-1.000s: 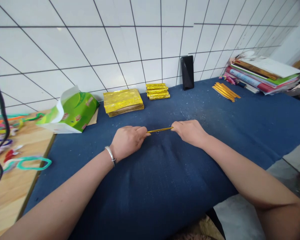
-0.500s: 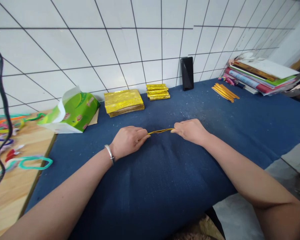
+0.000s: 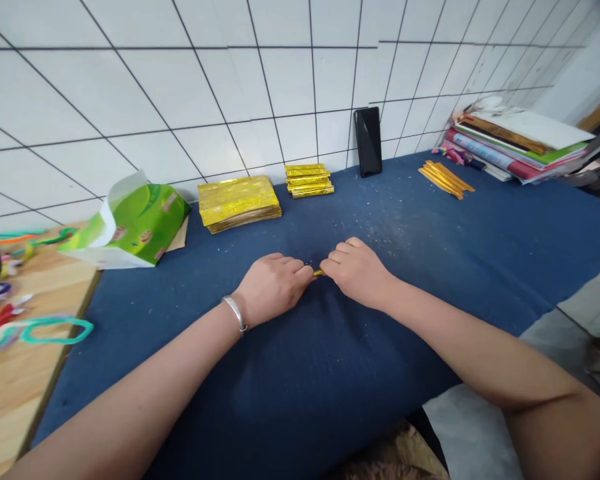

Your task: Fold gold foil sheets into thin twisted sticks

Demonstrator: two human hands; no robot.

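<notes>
My left hand (image 3: 279, 285), with a silver bangle at the wrist, is closed on one end of a thin folded strip of gold paper (image 3: 319, 273). My right hand (image 3: 356, 272) grips the other end. Only a short bit of the strip shows between the two hands; my fingers hide the rest. Both hands are low over the dark blue cloth (image 3: 300, 380). Behind them lie a thick stack of gold paper sheets (image 3: 240, 200) and a small pile of folded gold strips (image 3: 309, 181). More narrow orange-gold strips (image 3: 446, 179) are fanned out at the back right.
A black phone (image 3: 369, 141) leans upright against the tiled wall. A green and white packet (image 3: 140, 227) stands at the left. Coloured fuzzy wires (image 3: 55, 330) lie on a wooden board (image 3: 35, 380). Books and papers (image 3: 520, 147) are piled at the back right.
My two hands have come closer together, so less of the gold strip shows between them. The camera view has shifted slightly.
</notes>
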